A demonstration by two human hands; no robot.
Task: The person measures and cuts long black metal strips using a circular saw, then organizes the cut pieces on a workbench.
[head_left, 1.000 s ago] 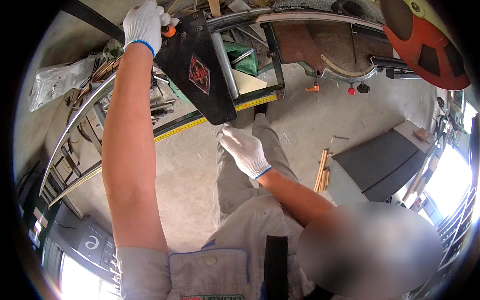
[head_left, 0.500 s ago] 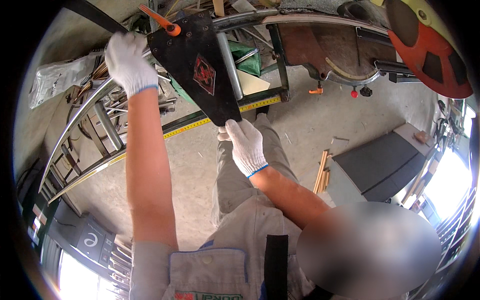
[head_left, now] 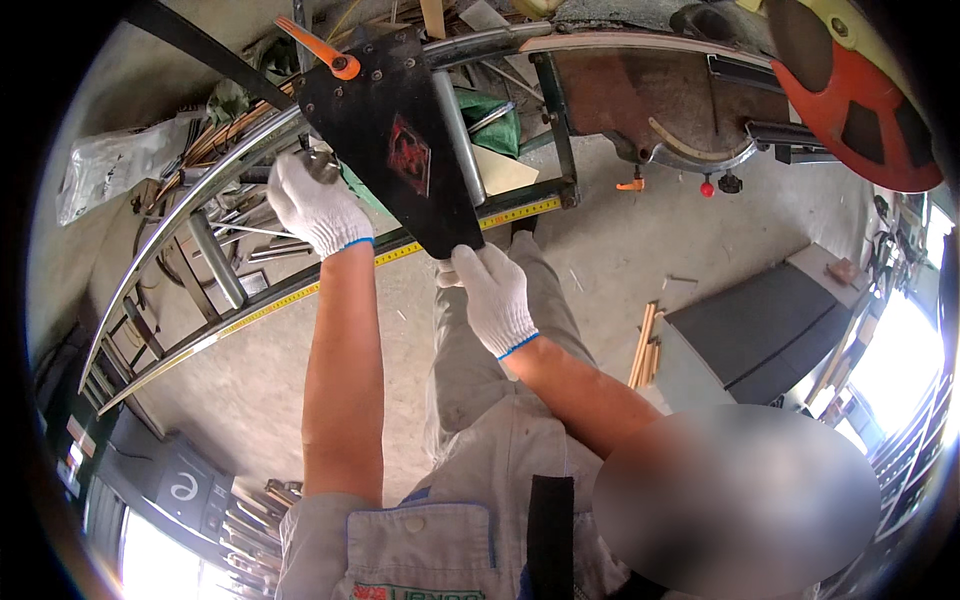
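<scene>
A tapered black plate (head_left: 400,150) with bolts and a red diamond emblem lies across a green-framed roller stand (head_left: 560,120). On its far end sits an orange lever (head_left: 320,50). My right hand (head_left: 490,298), in a white knit glove, has its fingers closed around the plate's narrow near end. My left hand (head_left: 318,205), gloved too, is closed beside the plate's left edge, at a dark metal piece (head_left: 322,163) that looks like a knob. The glove hides part of that piece. A yellow measuring scale (head_left: 300,295) runs along the stand's near rail, below my left hand.
At the right, a saw with an orange-red blade guard (head_left: 860,130) stands by a brown saw table (head_left: 650,90). Clear plastic wrapping (head_left: 120,170) and metal offcuts lie beyond the stand. Wooden strips (head_left: 646,345) and a dark panel (head_left: 765,330) are on the right.
My left hand has come nearer and to the right, away from the long black bar, to the metal piece beside the plate. My right hand stays on the plate's narrow end.
</scene>
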